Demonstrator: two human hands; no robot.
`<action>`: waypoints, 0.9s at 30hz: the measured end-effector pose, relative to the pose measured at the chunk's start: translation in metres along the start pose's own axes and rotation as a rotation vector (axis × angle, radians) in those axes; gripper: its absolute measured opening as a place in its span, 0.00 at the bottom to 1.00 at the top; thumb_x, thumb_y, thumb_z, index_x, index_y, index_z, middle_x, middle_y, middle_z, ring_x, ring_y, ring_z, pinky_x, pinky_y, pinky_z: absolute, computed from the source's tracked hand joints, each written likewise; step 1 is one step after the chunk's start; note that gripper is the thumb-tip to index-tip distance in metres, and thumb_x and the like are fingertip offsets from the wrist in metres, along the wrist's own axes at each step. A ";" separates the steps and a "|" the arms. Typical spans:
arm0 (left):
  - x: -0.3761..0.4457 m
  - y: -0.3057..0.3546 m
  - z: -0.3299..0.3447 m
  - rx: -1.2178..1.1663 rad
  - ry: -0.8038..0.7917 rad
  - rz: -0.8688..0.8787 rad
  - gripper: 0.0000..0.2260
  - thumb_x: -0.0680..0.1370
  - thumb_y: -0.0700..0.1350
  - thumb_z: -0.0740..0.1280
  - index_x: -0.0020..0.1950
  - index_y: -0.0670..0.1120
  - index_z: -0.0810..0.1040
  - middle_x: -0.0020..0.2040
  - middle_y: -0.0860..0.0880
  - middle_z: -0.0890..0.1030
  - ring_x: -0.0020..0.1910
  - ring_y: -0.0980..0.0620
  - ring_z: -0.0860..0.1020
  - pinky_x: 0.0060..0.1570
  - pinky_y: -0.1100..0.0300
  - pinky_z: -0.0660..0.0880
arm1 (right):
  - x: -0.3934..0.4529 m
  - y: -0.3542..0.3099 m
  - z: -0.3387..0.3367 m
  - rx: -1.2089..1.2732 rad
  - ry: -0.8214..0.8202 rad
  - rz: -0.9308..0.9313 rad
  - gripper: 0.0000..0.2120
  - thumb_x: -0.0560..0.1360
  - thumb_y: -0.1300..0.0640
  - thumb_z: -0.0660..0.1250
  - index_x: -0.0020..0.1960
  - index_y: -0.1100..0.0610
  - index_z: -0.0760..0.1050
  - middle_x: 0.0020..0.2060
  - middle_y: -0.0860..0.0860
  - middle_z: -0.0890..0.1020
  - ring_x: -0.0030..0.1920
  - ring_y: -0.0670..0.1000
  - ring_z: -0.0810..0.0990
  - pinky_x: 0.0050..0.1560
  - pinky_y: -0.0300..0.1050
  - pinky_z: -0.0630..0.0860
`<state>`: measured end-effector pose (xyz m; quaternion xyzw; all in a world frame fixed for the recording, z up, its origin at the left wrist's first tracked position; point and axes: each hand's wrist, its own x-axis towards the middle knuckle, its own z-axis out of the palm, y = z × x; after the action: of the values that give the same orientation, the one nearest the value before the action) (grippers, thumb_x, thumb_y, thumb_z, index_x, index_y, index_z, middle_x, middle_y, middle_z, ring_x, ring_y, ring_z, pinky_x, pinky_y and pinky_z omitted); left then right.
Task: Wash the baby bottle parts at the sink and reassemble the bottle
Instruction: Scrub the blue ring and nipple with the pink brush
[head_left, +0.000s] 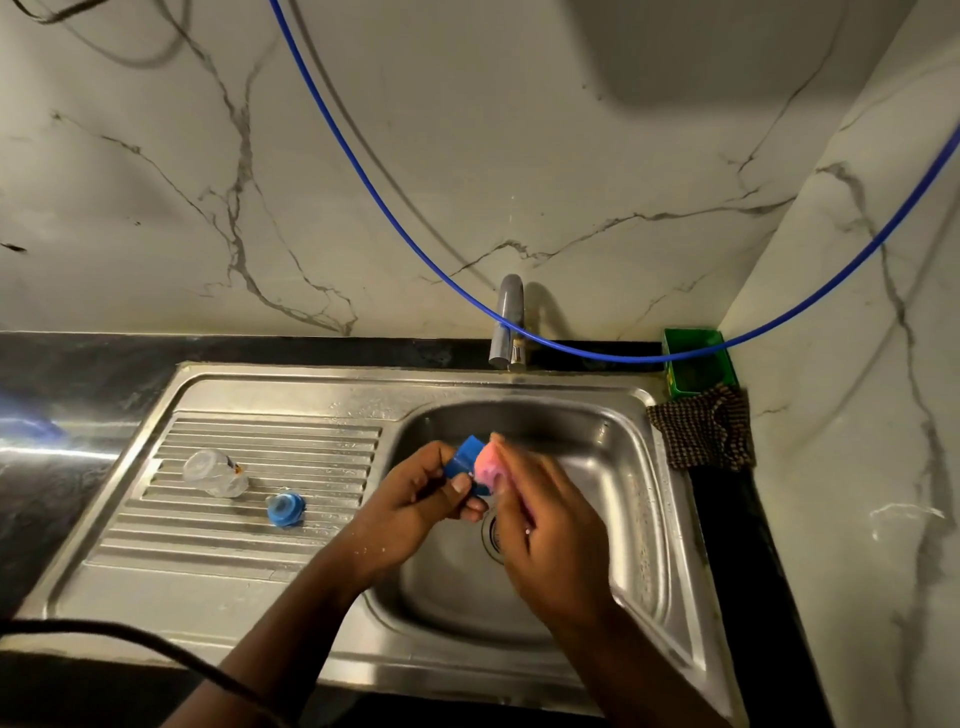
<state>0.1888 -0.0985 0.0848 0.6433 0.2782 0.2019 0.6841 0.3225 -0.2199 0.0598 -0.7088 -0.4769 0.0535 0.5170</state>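
Over the steel sink basin (613, 467), my left hand (415, 499) grips a blue bottle part (466, 457). My right hand (545, 530) presses a pink sponge (488, 465) against that blue part. On the ribbed draining board (208, 540) to the left lies the clear bottle body (214, 473) on its side. Beside it rests a blue ring with the nipple (285, 509).
The tap (509, 327) stands behind the basin; no water stream is visible. A blue hose (395, 218) loops across the marble wall. A green box (696, 364) and a checked cloth (701, 431) sit at the right corner. A black cable (130, 639) crosses the front left.
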 end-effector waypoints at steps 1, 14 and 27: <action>-0.001 -0.001 0.002 -0.048 0.013 -0.017 0.09 0.81 0.40 0.64 0.56 0.35 0.75 0.47 0.42 0.83 0.46 0.47 0.82 0.50 0.56 0.79 | 0.002 0.002 0.000 0.003 0.038 0.076 0.18 0.84 0.57 0.65 0.72 0.43 0.74 0.62 0.38 0.81 0.62 0.35 0.79 0.59 0.40 0.79; -0.011 0.011 0.010 0.058 -0.066 -0.085 0.09 0.83 0.42 0.63 0.57 0.36 0.74 0.49 0.40 0.85 0.43 0.37 0.85 0.43 0.53 0.82 | 0.003 -0.001 -0.010 0.146 -0.061 0.144 0.19 0.83 0.46 0.63 0.73 0.43 0.74 0.65 0.40 0.81 0.64 0.40 0.80 0.61 0.39 0.78; -0.014 0.016 0.010 0.144 -0.073 0.026 0.08 0.83 0.40 0.62 0.55 0.34 0.76 0.45 0.38 0.83 0.45 0.43 0.84 0.50 0.55 0.80 | 0.009 0.000 -0.008 0.200 -0.023 0.160 0.16 0.82 0.50 0.65 0.70 0.40 0.76 0.61 0.40 0.83 0.61 0.43 0.83 0.58 0.41 0.81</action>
<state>0.1859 -0.1138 0.1026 0.7012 0.2584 0.1670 0.6432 0.3314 -0.2185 0.0673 -0.6888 -0.4170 0.1502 0.5737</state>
